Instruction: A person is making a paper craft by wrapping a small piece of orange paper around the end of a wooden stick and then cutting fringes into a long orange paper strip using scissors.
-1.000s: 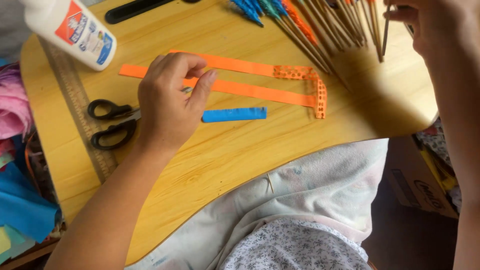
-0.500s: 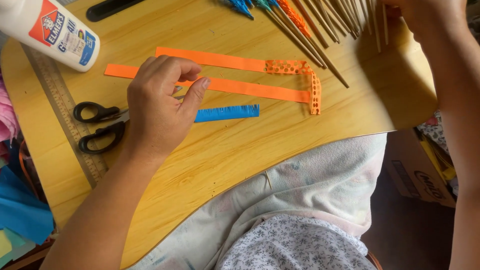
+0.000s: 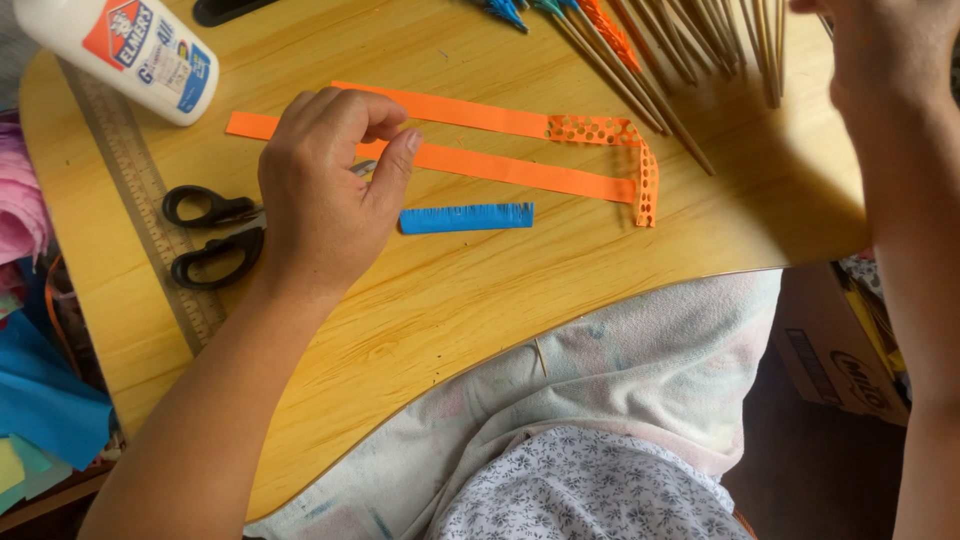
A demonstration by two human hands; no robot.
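My left hand (image 3: 325,195) rests on the wooden table (image 3: 480,300), fingers curled down onto the lower of two long orange paper strips (image 3: 520,172). It covers the blades of the black-handled scissors (image 3: 215,235). A short blue fringed paper strip (image 3: 467,217) lies just right of my thumb. The upper orange strip (image 3: 450,110) ends in a perforated piece (image 3: 640,165) that bends down to the lower strip. My right hand (image 3: 880,60) is raised at the top right beside a spread of wooden skewers (image 3: 690,60); its fingers are cut off by the frame edge.
A white glue bottle (image 3: 125,50) lies at the top left. A ruler (image 3: 145,200) runs along the table's left side. Coloured paper and cloth (image 3: 35,380) are piled to the left. A cardboard box (image 3: 840,350) sits at the lower right. My lap is under the table's curved edge.
My right hand has stayed up by the skewers at the top right. My left hand has kept its place on the orange strip. The view has shifted slightly.
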